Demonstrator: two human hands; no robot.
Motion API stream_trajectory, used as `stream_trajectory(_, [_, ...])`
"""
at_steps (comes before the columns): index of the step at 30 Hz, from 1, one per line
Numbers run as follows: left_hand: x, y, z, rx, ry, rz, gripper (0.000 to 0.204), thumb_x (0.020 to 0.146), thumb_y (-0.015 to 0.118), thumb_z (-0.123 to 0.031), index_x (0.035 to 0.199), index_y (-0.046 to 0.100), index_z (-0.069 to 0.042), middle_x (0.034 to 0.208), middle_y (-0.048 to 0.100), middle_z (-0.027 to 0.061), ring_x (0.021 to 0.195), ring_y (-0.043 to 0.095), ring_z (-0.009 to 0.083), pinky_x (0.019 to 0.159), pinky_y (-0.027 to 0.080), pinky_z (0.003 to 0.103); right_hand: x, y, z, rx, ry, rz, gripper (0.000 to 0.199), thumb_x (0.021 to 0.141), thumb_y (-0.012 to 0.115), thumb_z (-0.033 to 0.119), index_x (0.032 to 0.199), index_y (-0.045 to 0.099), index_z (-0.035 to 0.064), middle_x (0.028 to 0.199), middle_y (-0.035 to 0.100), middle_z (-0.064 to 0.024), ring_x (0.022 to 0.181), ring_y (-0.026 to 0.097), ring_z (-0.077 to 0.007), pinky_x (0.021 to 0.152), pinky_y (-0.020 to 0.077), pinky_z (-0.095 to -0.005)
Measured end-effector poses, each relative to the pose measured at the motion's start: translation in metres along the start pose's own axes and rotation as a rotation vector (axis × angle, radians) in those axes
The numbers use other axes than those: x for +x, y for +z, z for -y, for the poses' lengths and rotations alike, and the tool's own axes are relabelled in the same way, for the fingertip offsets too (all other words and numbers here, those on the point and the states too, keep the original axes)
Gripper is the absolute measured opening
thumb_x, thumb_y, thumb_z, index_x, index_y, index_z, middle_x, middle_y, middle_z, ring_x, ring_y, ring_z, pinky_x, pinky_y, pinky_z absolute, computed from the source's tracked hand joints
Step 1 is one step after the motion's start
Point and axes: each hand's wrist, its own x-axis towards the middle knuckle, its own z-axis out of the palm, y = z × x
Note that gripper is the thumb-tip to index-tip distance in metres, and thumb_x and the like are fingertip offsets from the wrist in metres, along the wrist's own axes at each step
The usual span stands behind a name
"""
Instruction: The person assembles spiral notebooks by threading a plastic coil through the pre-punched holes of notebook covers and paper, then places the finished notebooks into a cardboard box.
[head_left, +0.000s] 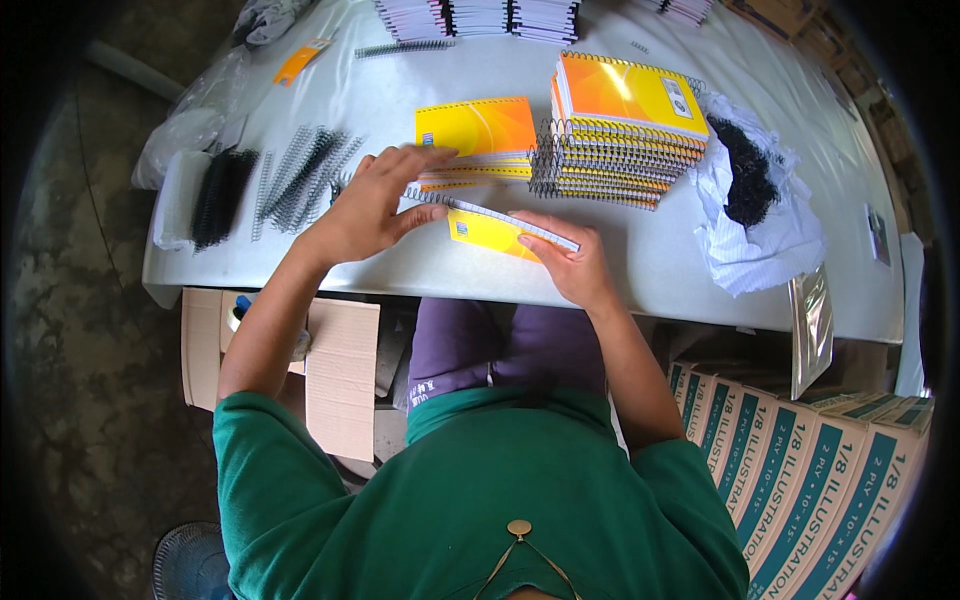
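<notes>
My right hand (572, 262) grips the right end of a small notebook (490, 232) with a yellow-orange cover, tilted so its page edges face up. A dark spiral coil (428, 195) runs along the notebook's upper left edge. My left hand (380, 205) is open around that end, thumb beside the coil and fingers stretched over a low stack of unbound yellow-orange notebooks (478, 122). Whether the thumb touches the coil is hard to tell. Right of this stack rises a taller pile of coil-bound notebooks (630, 95).
Loose spiral coils (308, 180) and a dark coil bundle (222, 198) lie on the left of the white-covered table (380, 270). Crumpled white paper (735, 255) holds black coil scraps (745, 175) at right. Book stacks (480, 20) stand behind. Cardboard boxes (800, 470) sit below right.
</notes>
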Motion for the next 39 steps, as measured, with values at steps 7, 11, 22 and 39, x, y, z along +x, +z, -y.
stream_trajectory(7, [0.001,0.004,-0.024,0.564,0.132,-0.196,0.033,0.076,0.067,-0.018,0.106,0.057,-0.013,0.105,0.057,0.0046,0.114,0.044,0.0201,0.095,0.030,0.038,-0.002,0.002,0.005,-0.157,-0.082,-0.007,0.028,0.081,0.060,0.002,0.109,0.062,0.0030,0.094,0.067,-0.0125,0.075,0.063,-0.0114,0.067,0.0492,-0.0244])
stream_trajectory(11, [-0.002,-0.004,-0.024,0.459,0.019,0.066,0.034,0.074,0.069,-0.021,0.104,0.057,-0.011,0.105,0.058,0.0058,0.108,0.050,0.0192,0.095,0.031,0.037,-0.007,0.004,0.010,-0.132,-0.063,0.021,0.027,0.082,0.061,0.002,0.108,0.062,0.0027,0.094,0.067,-0.0125,0.076,0.063,-0.0119,0.068,0.0492,-0.0248])
stream_trajectory(22, [0.001,0.002,-0.026,0.557,0.047,0.100,0.047,0.068,0.073,-0.024,0.108,0.052,-0.010,0.119,0.049,0.0103,0.117,0.042,0.0265,0.096,0.030,0.042,-0.012,0.012,0.015,-0.201,-0.048,0.031,0.030,0.080,0.060,0.000,0.109,0.061,0.0026,0.099,0.065,-0.0149,0.084,0.065,-0.0210,0.072,0.0503,-0.0280])
stream_trajectory(39, [-0.095,0.128,0.017,0.719,0.425,-0.365,0.112,0.070,0.029,-0.081,0.132,0.024,0.011,0.140,0.003,0.0379,0.130,-0.005,0.0530,0.093,-0.013,0.068,-0.017,0.038,0.004,-0.245,-0.266,-0.003,0.043,0.072,0.056,-0.008,0.112,0.059,0.0060,0.102,0.063,-0.0142,0.084,0.063,-0.0290,0.072,0.0511,-0.0351])
